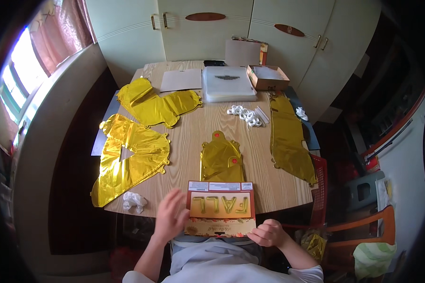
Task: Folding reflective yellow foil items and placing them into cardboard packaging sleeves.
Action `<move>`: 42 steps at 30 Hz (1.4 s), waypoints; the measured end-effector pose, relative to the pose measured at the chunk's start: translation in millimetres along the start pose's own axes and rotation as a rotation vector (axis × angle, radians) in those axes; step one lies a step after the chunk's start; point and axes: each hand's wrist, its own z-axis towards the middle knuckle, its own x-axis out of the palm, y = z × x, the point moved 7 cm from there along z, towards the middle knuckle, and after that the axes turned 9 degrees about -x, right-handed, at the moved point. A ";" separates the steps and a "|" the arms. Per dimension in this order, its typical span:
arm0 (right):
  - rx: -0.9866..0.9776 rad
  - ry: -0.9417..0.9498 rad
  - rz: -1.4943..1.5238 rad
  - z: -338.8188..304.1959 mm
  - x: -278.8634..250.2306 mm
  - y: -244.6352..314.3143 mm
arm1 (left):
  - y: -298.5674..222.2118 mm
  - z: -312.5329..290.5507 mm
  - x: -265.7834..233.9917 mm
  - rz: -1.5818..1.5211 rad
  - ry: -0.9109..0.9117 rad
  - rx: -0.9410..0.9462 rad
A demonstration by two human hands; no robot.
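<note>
A printed cardboard package card (221,205) in orange and brown, with gold balloon shapes pictured on it, is at the table's near edge. Its print faces up, turned upside down to me. My right hand (268,233) pinches the card's near right corner. Beside the left edge is my left hand (171,214), fingers stretched out and raised, the thumb close to the card; whether it touches is unclear. Just beyond the card, partly covered by it, lies a folded gold foil balloon (222,158) with two red dots.
Flat gold foil balloons (163,107) (142,155) lie at left, another (290,137) at right. White ribbon rolls (246,115), a stack of clear plastic bags (229,85), an open box (269,78) and a grey card (181,80) occupy the far side. Crumpled white tissue (134,202) sits near left.
</note>
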 end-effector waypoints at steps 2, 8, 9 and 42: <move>-0.014 0.040 0.013 -5.7 6.1 2.0 | -29.7 3.4 22.1 0.220 0.150 0.157; 0.134 0.077 0.288 16.9 0.9 -27.1 | -37.1 7.2 75.0 0.499 0.374 0.319; 0.210 0.110 0.314 22.5 5.4 -39.0 | -32.4 6.8 78.3 0.489 0.361 0.332; 0.604 0.175 0.353 36.0 105.1 -183.6 | -36.5 38.2 100.8 0.555 0.277 0.235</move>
